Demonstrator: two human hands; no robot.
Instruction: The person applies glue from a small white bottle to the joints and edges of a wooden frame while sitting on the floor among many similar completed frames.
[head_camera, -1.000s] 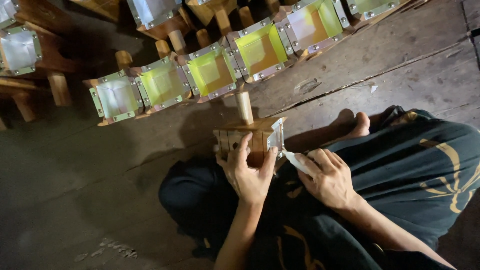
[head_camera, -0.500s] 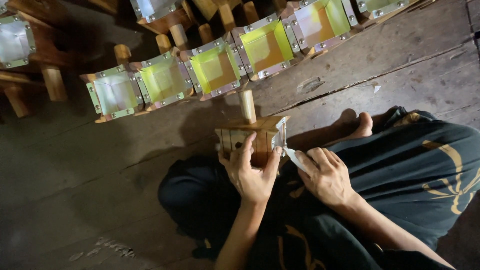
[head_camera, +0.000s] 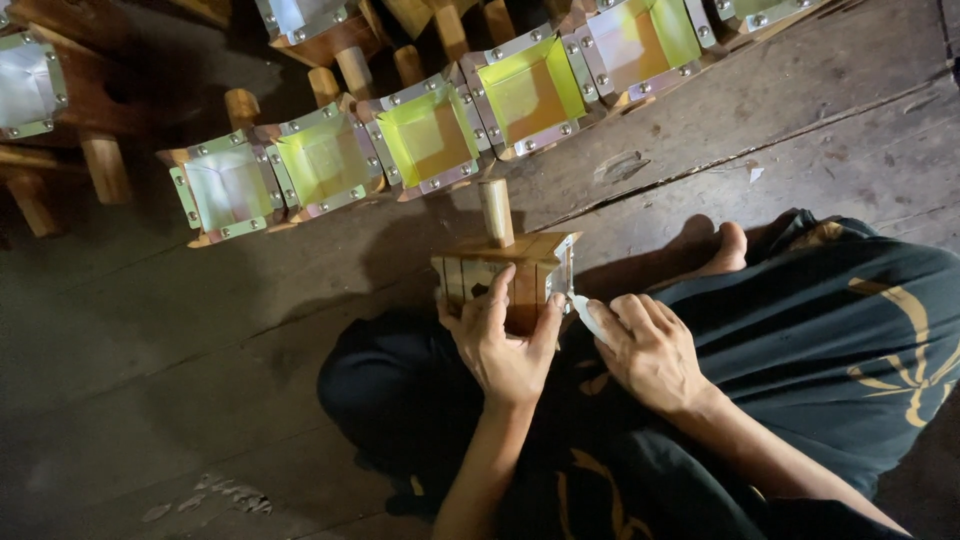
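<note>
- While sitting on the plank floor (head_camera: 200, 420), left hand (head_camera: 505, 340) is gripping wooden box (head_camera: 500, 275) on the lap.
- Right hand (head_camera: 650, 350) is pinching a small tool (head_camera: 585, 315) at its metal edge (head_camera: 563, 275).
- Box is looking rigid, light; sides are offering the best hold.

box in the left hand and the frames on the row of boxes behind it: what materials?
Box held by the left hand: looks like bare brown wood, matte, with visible slats and a round wooden peg on top. Frames on the row behind: likely sheet metal, grey and shiny, with round rivet-like heads at the corners; glossy yellow-green lining, material unclear.
</note>
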